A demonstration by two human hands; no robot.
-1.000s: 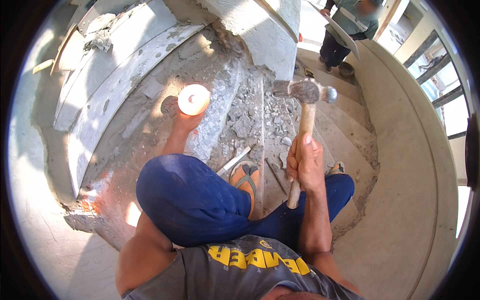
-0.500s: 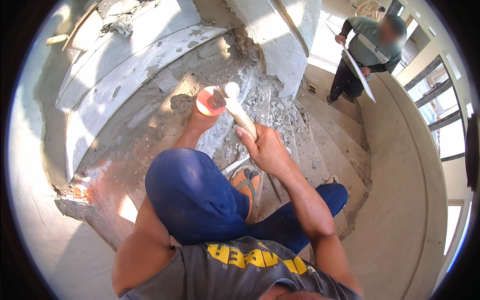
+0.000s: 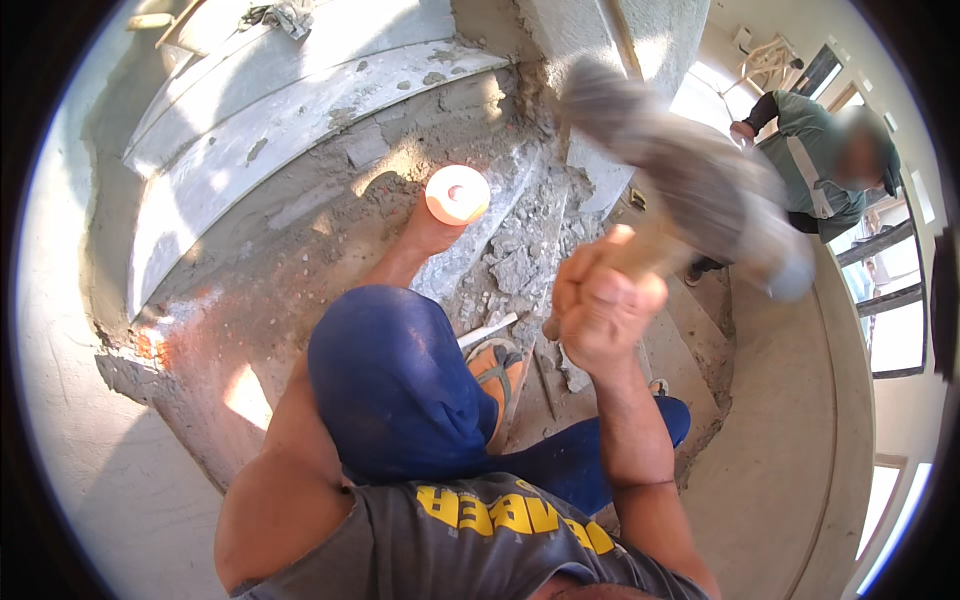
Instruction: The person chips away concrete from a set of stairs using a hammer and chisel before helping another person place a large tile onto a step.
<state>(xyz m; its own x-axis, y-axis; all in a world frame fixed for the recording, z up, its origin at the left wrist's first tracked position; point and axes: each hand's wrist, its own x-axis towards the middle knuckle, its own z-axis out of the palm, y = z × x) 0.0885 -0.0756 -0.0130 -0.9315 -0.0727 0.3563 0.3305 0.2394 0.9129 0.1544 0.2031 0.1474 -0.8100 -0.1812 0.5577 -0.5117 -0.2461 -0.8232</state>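
My left hand (image 3: 432, 236) is wrapped round a chisel beneath its round orange hand guard (image 3: 470, 207). The struck end shows in the guard's middle; the shaft and tip are hidden below. In my right hand (image 3: 608, 312) is a hammer (image 3: 690, 175), gripped by its pale wooden handle. Its heavy head is raised up and to the right of the chisel, apart from it and smeared by motion. Under the chisel lies rough, broken mortar on a step (image 3: 330, 245).
Rubble (image 3: 515, 268) lies right of the chisel. A white stick (image 3: 487, 330) and thin rod (image 3: 546, 383) lie near my sandalled foot (image 3: 497, 372). A pale curved riser (image 3: 260, 165) rises at far left. Another person (image 3: 815, 150) stands far right on the winding stairs.
The hammer has lifted off the chisel's end, swinging up and right with my right hand. My left hand keeps its hold on the chisel. The view has shifted somewhat.
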